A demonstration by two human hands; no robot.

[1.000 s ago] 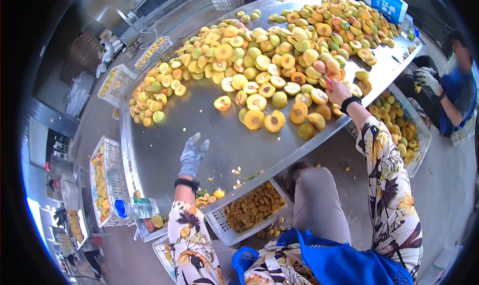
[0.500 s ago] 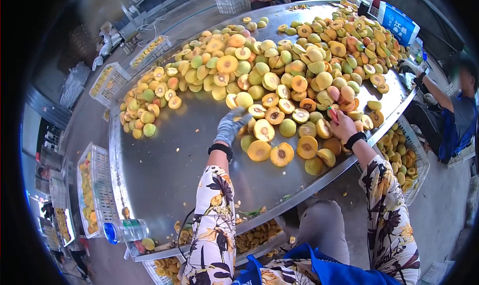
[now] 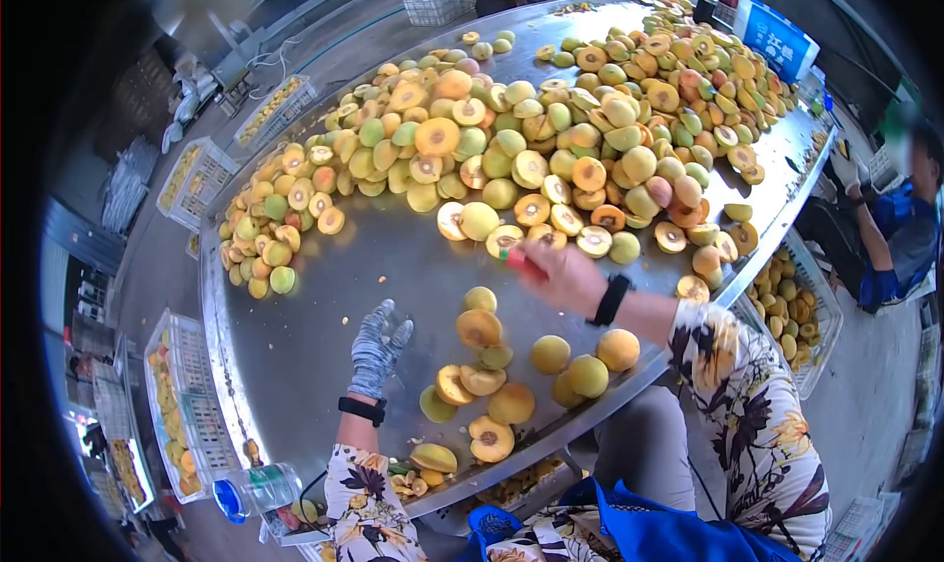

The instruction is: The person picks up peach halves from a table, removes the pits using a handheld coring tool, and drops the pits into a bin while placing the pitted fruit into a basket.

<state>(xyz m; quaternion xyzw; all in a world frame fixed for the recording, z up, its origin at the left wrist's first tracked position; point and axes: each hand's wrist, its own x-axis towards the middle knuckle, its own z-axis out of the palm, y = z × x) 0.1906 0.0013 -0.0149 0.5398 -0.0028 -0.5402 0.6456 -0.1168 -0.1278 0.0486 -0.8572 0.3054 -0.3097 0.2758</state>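
Note:
My left hand [image 3: 382,349], in a grey knit glove, hovers over or rests on the metal table [image 3: 305,336] with fingers spread and nothing in them. My bare right hand [image 3: 562,275] is closed around a small red tool [image 3: 529,265] with a green part; its working end is blurred. Just beyond it lies a large heap of halved yellow peaches [image 3: 531,210], some showing pits or brown hollows. Between my hands and the near edge is a loose group of peaches [image 3: 511,403], some cut side up.
A water bottle [image 3: 258,490] with a blue cap lies at the near left corner. Peach-filled crates stand at the left [image 3: 187,405] and beneath the right edge [image 3: 787,306]. A co-worker [image 3: 890,228] sits at the right. A blue-and-white box [image 3: 775,41] stands at the far right.
Several peaches have come from the heap towards the near edge. My left hand has moved left and nearer; my right hand has swung left with the red tool.

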